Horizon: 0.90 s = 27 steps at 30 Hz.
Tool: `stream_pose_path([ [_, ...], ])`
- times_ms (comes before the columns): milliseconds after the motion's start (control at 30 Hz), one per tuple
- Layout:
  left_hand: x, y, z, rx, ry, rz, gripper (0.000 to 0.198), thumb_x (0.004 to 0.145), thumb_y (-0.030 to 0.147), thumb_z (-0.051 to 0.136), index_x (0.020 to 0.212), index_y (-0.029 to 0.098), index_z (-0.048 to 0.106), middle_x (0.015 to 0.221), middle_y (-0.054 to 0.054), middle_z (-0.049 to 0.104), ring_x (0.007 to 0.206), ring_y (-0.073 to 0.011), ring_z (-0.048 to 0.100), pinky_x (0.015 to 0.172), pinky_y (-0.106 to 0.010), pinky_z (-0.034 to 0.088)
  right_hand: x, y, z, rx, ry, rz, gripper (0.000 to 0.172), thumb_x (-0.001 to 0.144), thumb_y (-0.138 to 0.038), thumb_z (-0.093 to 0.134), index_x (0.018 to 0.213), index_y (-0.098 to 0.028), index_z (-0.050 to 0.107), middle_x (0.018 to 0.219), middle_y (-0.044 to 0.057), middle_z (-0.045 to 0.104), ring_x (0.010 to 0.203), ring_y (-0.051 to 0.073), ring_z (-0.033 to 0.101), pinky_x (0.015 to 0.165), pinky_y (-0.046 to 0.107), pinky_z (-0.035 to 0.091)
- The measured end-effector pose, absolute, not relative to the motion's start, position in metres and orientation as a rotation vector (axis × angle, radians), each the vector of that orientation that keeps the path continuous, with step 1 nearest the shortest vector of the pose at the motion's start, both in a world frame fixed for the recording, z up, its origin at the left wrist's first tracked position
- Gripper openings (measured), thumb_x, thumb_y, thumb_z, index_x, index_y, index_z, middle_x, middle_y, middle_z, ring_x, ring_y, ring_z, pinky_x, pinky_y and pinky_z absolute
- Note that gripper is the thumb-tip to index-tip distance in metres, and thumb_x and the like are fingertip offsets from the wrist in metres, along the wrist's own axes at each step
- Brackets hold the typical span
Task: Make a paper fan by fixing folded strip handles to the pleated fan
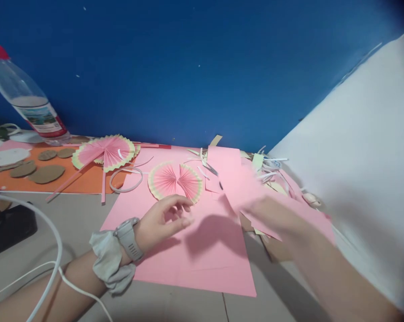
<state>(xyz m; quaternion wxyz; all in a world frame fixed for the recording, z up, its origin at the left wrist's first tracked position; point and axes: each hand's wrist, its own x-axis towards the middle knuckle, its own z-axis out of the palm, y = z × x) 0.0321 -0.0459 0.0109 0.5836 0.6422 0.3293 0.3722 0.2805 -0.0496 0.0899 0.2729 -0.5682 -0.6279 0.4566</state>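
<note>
— Pink pleated paper fan (175, 180) lies finished just beyond my left hand (164, 219), whose fingers are loosely spread, holding nothing.
— And your right hand (267, 210)?
— Blurred against a pink paper piece (227, 172); I cannot tell its grip. The large pink paper sheet (202, 259) under both hands lies flat, unfolded.

Left hand (164, 219) hovers over the big paper sheet (202, 264), just in front of the pleated fan (175, 181) lying on it. Left of that, a second fan (104, 152) sits on another sheet (84, 183), with cardboard ovals (45, 173) further left and the water bottle (30, 107) behind. Paper scraps (269, 170) pile up on the right.
</note>
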Motion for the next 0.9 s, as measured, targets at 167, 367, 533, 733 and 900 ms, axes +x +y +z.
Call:
stream_pose_path([
  [167, 0.03, -0.049, 0.013, 1.629, 0.56, 0.763, 0.028, 0.081, 0.029, 0.064, 0.107, 0.018, 0.065, 0.107, -0.01, 0.065, 0.1, -0.0218, 0.059, 0.09, -0.034, 0.046, 0.218, -0.078, 0.067, -1.439, -1.912, 1.775, 0.034, 0.085, -0.04, 0.051, 0.059, -0.019, 0.053, 0.05, -0.003, 0.051, 0.045, 0.01, 0.047, 0.048, 0.023, 0.039],
  [367, 0.036, -0.046, 0.014, 1.503, 0.725, 0.863, 0.026, 0.089, 0.035, 0.054, 0.077, 0.014, 0.061, 0.074, -0.002, 0.061, 0.073, -0.015, 0.056, 0.07, -0.026, 0.046, 0.224, -0.074, 0.064, -1.609, -1.987, 1.802, 0.047, 0.085, -0.054, 0.051, 0.056, -0.017, 0.047, 0.047, -0.003, 0.043, 0.044, 0.009, 0.04, 0.047, 0.023, 0.032],
  [533, 0.035, -0.04, 0.01, 1.385, 0.844, 1.022, 0.029, 0.088, 0.041, 0.053, 0.081, 0.014, 0.06, 0.074, -0.001, 0.058, 0.071, -0.014, 0.051, 0.067, -0.025, 0.042, 0.26, -0.052, 0.067, -1.714, -2.216, 1.215, 0.039, 0.092, -0.051, 0.04, 0.09, -0.02, 0.063, 0.086, 0.004, 0.065, 0.076, 0.017, 0.059, 0.068, 0.027, 0.043],
  [733, 0.036, -0.04, 0.006, 1.392, 0.863, 1.034, 0.029, 0.087, 0.04, 0.053, 0.073, 0.014, 0.056, 0.07, 0.0, 0.052, 0.068, -0.0128, 0.046, 0.065, -0.025, 0.04, 0.294, -0.025, 0.043, -1.776, -2.605, -0.029, 0.017, 0.08, -0.017, 0.057, 0.097, -0.016, 0.058, 0.107, 0.012, 0.061, 0.097, 0.026, 0.057, 0.072, 0.031, 0.042],
  [900, 0.038, -0.04, 0.004, 1.353, 0.851, 1.055, 0.02, 0.088, 0.036, 0.053, 0.088, 0.016, 0.052, 0.073, 0.001, 0.054, 0.066, -0.0113, 0.049, 0.064, -0.024, 0.041, 0.289, -0.018, 0.027, -1.776, -2.513, -0.146, 0.013, 0.085, -0.01, 0.044, 0.08, -0.014, 0.055, 0.085, 0.013, 0.062, 0.081, 0.026, 0.057, 0.066, 0.033, 0.038],
])
